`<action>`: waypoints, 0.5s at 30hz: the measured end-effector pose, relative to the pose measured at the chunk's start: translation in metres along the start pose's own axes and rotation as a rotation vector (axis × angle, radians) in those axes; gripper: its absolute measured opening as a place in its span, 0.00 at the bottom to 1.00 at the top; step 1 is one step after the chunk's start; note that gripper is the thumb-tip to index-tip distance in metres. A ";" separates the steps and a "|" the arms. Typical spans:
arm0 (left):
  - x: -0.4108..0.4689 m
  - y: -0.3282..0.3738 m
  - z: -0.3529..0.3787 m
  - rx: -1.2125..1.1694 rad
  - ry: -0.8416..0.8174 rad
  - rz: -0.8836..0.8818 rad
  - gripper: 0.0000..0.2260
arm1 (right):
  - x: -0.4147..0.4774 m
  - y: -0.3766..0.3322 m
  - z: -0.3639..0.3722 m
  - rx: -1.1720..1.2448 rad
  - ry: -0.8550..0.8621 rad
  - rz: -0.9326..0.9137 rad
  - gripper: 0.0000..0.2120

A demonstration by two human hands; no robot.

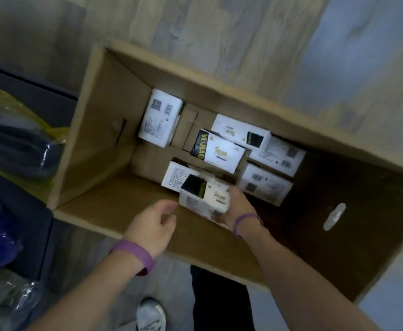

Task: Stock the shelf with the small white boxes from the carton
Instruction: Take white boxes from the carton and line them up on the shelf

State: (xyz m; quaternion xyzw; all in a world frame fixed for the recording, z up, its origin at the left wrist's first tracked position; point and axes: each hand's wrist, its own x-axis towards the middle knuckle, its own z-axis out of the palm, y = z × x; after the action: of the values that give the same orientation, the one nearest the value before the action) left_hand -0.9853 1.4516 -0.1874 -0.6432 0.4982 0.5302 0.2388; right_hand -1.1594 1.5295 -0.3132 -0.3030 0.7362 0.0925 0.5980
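The right hand point(240, 206) seems to clamp its fingers on only one end of a small white box point(205, 199), the left hand point(152, 225) hangs loose and empty, so the box may slip into the carton point(95, 130).

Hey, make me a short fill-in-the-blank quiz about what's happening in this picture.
1. The right hand grips a small white box inside the brown cardboard ___.
2. Both wrists wear ___ bands.
3. The left hand, fingers loosely curled beside that box, holds ___.

Missing words: carton; purple; nothing.
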 end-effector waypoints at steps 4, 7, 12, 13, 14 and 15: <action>-0.058 0.028 -0.055 -0.164 0.104 -0.076 0.14 | -0.098 -0.042 -0.029 0.096 0.128 -0.209 0.28; -0.118 0.047 -0.107 -0.310 0.215 -0.145 0.15 | -0.169 -0.089 -0.056 0.087 0.164 -0.387 0.28; -0.239 0.053 -0.204 -0.868 0.115 -0.282 0.24 | -0.281 -0.193 -0.101 -0.028 0.295 -0.844 0.30; -0.265 0.046 -0.220 -0.916 0.108 -0.253 0.24 | -0.308 -0.214 -0.107 -0.025 0.304 -0.923 0.32; -0.289 0.036 -0.233 -0.949 0.113 -0.209 0.23 | -0.331 -0.231 -0.110 -0.023 0.293 -0.988 0.34; -0.314 0.025 -0.245 -0.972 0.133 -0.171 0.23 | -0.356 -0.249 -0.112 -0.015 0.237 -1.004 0.35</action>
State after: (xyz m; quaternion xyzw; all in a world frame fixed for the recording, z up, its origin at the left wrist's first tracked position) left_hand -0.8803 1.3586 0.1861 -0.7511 0.1530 0.6374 -0.0786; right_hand -1.0774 1.3942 0.1067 -0.6318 0.5620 -0.2358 0.4789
